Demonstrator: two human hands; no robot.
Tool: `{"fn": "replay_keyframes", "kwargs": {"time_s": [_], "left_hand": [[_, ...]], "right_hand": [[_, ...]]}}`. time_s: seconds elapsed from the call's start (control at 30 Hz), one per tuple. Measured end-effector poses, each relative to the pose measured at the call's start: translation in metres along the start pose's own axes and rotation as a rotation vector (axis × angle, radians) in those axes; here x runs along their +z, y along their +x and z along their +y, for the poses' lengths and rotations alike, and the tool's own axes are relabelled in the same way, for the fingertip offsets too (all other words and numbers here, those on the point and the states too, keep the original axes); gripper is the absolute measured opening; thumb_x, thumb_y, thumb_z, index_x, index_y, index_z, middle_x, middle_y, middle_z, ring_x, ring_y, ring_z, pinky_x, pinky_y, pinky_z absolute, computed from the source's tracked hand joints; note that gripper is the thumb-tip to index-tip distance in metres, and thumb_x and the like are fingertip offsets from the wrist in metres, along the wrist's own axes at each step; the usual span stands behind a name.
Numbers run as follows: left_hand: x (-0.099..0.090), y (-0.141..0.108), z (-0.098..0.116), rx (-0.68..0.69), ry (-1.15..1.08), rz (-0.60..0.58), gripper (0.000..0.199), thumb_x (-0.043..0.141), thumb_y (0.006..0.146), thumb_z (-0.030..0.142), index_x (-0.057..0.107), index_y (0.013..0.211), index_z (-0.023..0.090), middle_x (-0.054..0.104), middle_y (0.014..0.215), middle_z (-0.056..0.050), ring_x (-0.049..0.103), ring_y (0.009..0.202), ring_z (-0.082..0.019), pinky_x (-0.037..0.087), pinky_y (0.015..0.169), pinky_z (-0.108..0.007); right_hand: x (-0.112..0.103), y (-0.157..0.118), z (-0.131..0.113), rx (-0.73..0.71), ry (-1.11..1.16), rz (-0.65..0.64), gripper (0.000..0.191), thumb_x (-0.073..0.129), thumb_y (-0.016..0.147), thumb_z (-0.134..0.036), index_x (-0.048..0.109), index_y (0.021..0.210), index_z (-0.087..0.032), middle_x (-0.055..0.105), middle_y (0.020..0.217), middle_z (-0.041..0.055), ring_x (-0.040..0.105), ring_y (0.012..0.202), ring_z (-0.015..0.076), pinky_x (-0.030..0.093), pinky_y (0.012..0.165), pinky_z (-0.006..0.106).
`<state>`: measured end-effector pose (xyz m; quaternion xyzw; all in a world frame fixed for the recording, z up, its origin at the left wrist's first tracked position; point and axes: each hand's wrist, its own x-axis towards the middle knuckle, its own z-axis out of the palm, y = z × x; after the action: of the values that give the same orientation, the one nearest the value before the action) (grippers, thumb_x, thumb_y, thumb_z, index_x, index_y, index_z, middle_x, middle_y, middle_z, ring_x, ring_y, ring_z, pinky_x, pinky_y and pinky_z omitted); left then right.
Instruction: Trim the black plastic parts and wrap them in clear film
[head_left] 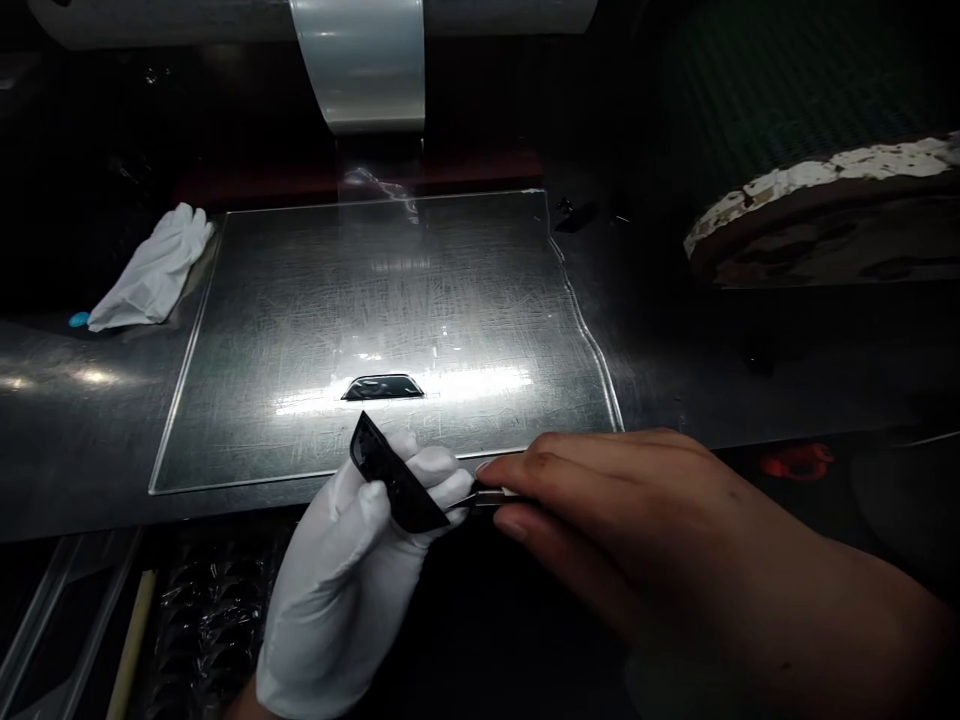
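Note:
My left hand, in a white cloth glove, grips a glossy black trapezoid-shaped piece between thumb and fingers. The piece is tilted, and one of its ends points to the lower right. My bare right hand pinches a slim pointed metal tool. Its tip lies by the lower right end of the piece, close to the gloved fingertips; whether it touches is not clear. Just beyond my hands, a black trapezoid shape shows on the scratched clear sheet.
A white glove lies left of the sheet, with a blue dot-like thing beside it. A film strip hangs from a roll at the back. A large round object is at right. A tray of dark pieces sits lower left.

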<state>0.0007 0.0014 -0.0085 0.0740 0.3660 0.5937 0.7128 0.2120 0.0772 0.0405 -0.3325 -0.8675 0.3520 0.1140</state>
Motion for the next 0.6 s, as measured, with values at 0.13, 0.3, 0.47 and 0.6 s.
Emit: {"fn": "replay_keyframes", "kwargs": {"time_s": [0.13, 0.3, 0.47, 0.6], "left_hand": [[0.001, -0.001, 0.001, 0.029, 0.005, 0.014, 0.021, 0.064, 0.099, 0.027, 0.076, 0.115, 0.020, 0.082, 0.110, -0.005, 0.078, 0.105, -0.021, 0.059, 0.103, -0.031], [0.003, -0.003, 0.005, 0.072, 0.061, -0.009, 0.017, 0.068, 0.098, 0.024, 0.079, 0.111, 0.020, 0.084, 0.107, -0.002, 0.078, 0.102, -0.018, 0.060, 0.100, -0.024], [0.003, -0.002, 0.010, 0.089, 0.141, -0.026, 0.020, 0.062, 0.101, 0.019, 0.079, 0.111, 0.019, 0.083, 0.107, -0.005, 0.078, 0.104, -0.019, 0.060, 0.099, -0.025], [0.004, -0.001, 0.009, 0.089, 0.166, 0.000, 0.018, 0.067, 0.098, 0.022, 0.079, 0.111, 0.021, 0.084, 0.109, -0.005, 0.079, 0.103, -0.020, 0.060, 0.098, -0.025]], "right_hand": [[0.003, 0.003, -0.005, 0.005, -0.087, -0.022, 0.020, 0.051, 0.110, -0.031, 0.068, 0.121, -0.030, 0.074, 0.091, -0.0052, 0.068, 0.070, 0.0122, 0.047, 0.065, 0.029], [0.005, 0.010, -0.007, -0.002, -0.174, -0.042, 0.024, 0.048, 0.111, -0.035, 0.070, 0.119, -0.031, 0.075, 0.091, -0.0043, 0.069, 0.070, 0.0137, 0.045, 0.062, 0.030], [0.006, 0.012, -0.007, -0.011, -0.225, -0.038, 0.024, 0.049, 0.110, -0.034, 0.072, 0.117, -0.031, 0.076, 0.090, -0.0031, 0.068, 0.068, 0.0143, 0.043, 0.060, 0.030], [0.007, 0.011, -0.008, -0.014, -0.251, -0.033, 0.026, 0.047, 0.110, -0.034, 0.073, 0.113, -0.030, 0.076, 0.090, -0.0018, 0.069, 0.068, 0.0159, 0.043, 0.061, 0.031]]}}
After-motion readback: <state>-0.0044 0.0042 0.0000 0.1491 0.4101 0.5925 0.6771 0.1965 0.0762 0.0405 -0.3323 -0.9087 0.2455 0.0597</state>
